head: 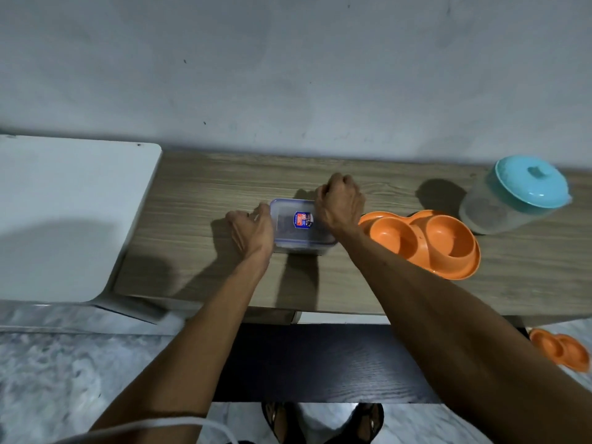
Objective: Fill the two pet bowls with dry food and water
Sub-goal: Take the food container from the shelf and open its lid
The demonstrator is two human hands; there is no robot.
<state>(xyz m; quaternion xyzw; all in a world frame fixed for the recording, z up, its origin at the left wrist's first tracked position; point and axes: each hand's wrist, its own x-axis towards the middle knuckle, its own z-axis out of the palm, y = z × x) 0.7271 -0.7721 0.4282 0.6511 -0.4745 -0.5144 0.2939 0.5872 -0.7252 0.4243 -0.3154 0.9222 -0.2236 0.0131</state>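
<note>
A clear plastic food container (296, 233) with a blue-rimmed lid and a blue label sits in the middle of the wooden table (198, 200). My left hand (251, 232) grips its left side. My right hand (339, 203) is curled over its far right edge, at the lid. To the right lies an orange double pet bowl (426, 241), both cups empty. Farther right stands a translucent pitcher (509, 200) with a turquoise lid.
A white rounded surface (64, 213) abuts the table on the left. A second orange double bowl (560, 349) lies on the marbled floor at lower right. A dark bench or shelf (320, 363) runs under the table's front edge, above my feet.
</note>
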